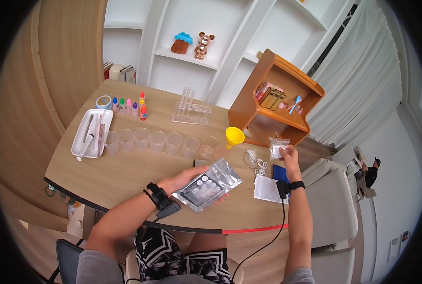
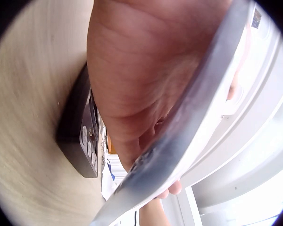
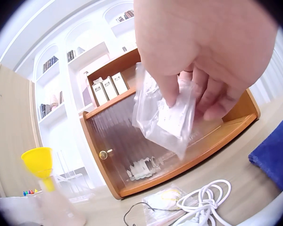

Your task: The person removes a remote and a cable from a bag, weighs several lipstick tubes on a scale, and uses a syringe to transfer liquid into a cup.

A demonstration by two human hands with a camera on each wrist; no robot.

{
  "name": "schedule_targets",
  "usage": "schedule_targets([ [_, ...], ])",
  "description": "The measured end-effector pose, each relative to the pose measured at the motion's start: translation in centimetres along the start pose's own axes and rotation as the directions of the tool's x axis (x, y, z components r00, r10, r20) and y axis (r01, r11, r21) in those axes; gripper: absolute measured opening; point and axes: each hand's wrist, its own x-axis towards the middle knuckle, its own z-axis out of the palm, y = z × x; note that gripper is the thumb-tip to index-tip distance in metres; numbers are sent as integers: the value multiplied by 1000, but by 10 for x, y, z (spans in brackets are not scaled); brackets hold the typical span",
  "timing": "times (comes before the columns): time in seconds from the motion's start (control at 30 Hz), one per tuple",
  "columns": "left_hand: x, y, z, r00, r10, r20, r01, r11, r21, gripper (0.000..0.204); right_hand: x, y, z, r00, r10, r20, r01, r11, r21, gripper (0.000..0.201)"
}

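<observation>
In the head view my left hand point(image 1: 185, 177) holds a silver foil pouch point(image 1: 208, 185) with a clear printed front, its fingertips showing under the far edge. The left wrist view shows that pouch point(image 2: 179, 127) edge-on against the palm. My right hand point(image 1: 290, 158) pinches a small clear zip bag point(image 1: 277, 147) in front of the wooden cabinet. White contents show through the bag point(image 3: 167, 115) in the right wrist view, between thumb and fingers. A dark box with round white markings point(image 2: 80, 136) lies on the table by the left hand, mostly hidden by the pouch in the head view.
A row of several clear cups point(image 1: 157, 140) runs left from the yellow funnel point(image 1: 234, 136). Behind are a test tube rack point(image 1: 192, 113) and small colour bottles point(image 1: 129, 105). A white tray point(image 1: 108, 115) holds tools. White cable point(image 1: 261, 166) and blue item point(image 1: 280, 173) lie right, below the cabinet point(image 1: 249, 99).
</observation>
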Motion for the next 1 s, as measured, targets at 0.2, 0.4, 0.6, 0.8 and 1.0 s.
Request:
schedule_targets([
  [0.2, 2, -2, -4, 1000, 6, 25, -5, 1000, -21, 83, -23, -25, -3, 979, 28, 202, -61, 985, 159, 31],
  [0.4, 1, 0, -1, 1000, 7, 19, -7, 1000, -11, 83, -26, -15, -6, 957, 86, 277, -148, 966, 211, 33],
  [0.6, 1, -1, -3, 1000, 8, 19, -8, 1000, -6, 83, -26, -6, -8, 921, 202, 332, -289, 927, 238, 22],
  [0.8, 1, 0, -2, 1000, 5, 16, -5, 1000, -11, 83, -20, 8, -8, 949, 223, 221, -252, 961, 112, 21],
  [1.0, 1, -3, -2, 1000, 1, -23, -2, 999, -44, 84, 1, 28, -7, 952, 171, 252, -71, 929, -362, 25],
])
